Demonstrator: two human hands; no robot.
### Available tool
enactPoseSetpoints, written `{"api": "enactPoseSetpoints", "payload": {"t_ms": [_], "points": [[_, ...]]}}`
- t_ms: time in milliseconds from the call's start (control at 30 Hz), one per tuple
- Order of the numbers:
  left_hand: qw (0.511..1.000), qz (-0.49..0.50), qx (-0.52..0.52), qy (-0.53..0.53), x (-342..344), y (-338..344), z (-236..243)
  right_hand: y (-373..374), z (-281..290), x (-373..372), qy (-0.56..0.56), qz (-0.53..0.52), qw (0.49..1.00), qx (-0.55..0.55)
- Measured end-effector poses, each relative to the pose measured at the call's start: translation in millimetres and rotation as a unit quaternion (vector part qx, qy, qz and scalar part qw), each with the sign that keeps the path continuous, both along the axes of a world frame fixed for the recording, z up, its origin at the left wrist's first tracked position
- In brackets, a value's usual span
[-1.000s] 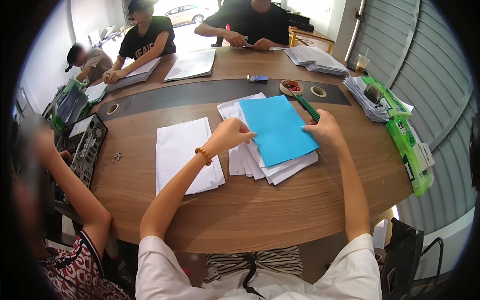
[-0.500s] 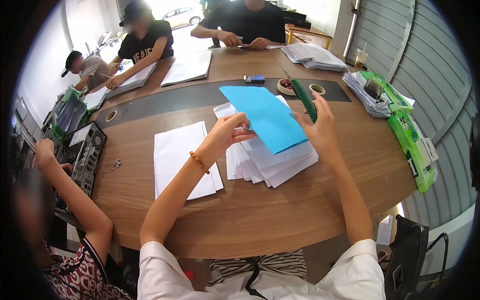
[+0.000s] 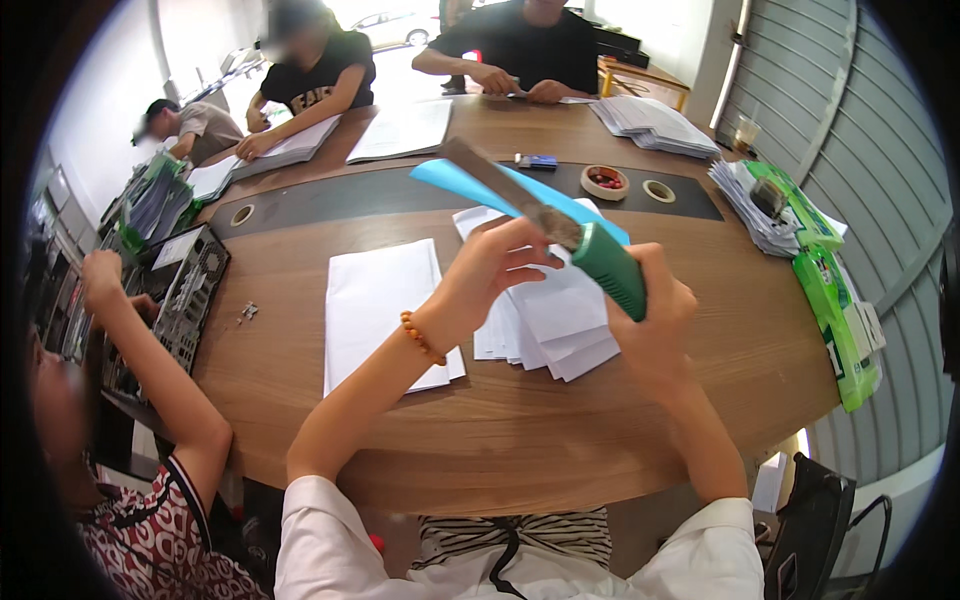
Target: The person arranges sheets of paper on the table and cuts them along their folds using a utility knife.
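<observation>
A green-handled knife [image 3: 608, 262] with a broad, dull, stained blade is gripped in my right hand [image 3: 655, 310]. Its blade points up and left, crossing in front of a blue sheet of paper [image 3: 450, 176]. My left hand [image 3: 495, 268] has its fingers bent at the sheet's near edge and holds it; the blade partly hides this contact. Under both hands lies a loose stack of folded white paper [image 3: 545, 325]. Left of that, a neater white paper pile [image 3: 382, 300] rests on the wooden table [image 3: 500, 440].
Tape rolls [image 3: 605, 183] and a small blue box [image 3: 536, 161] sit on the dark strip. Green packages [image 3: 838, 310] line the right edge. An opened computer case [image 3: 185, 290] stands left beside a co-worker's arm [image 3: 165, 350]. Other people handle papers across the table.
The knife has swung from upright, right of the sheet, to leaning left across it. The blue sheet has tilted to a steeper angle. My left hand has shifted slightly right.
</observation>
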State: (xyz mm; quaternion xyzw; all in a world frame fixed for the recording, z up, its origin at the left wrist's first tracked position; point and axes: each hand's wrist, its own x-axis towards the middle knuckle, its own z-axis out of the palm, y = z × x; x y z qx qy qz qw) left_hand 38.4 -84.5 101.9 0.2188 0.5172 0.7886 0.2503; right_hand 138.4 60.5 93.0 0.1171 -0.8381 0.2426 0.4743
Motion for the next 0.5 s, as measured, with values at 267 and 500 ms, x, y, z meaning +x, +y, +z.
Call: {"api": "enactPoseSetpoints", "payload": {"t_ms": [267,500], "points": [[0.994,-0.052,0.004,-0.100,-6.9,7.7,-10.4,5.1,-8.8,-2.0,0.009,-0.056,0.998,-0.029],[0.995,-0.080,-0.059,-0.016,-24.8,-4.5,-7.4,8.2,-0.1,-0.9,0.010,-0.019,1.000,0.008]]}}
